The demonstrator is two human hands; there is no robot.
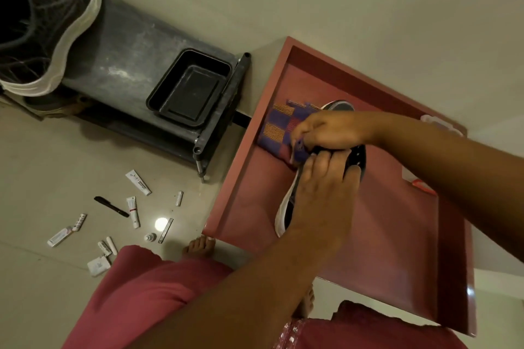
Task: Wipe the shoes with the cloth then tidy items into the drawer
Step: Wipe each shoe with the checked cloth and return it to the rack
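Two hands, left (320, 195) gripping black shoe (286, 207), right (329, 129) pinching checked woven cloth (279, 127)

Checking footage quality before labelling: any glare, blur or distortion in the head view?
Head view: dim, warm light; one round glare spot on the floor tiles among the scattered tubes; wide-angle bending tilts the drawer and shoe rack; left hand and right hand on the shoe look slightly soft; dark shoe top left loses detail.
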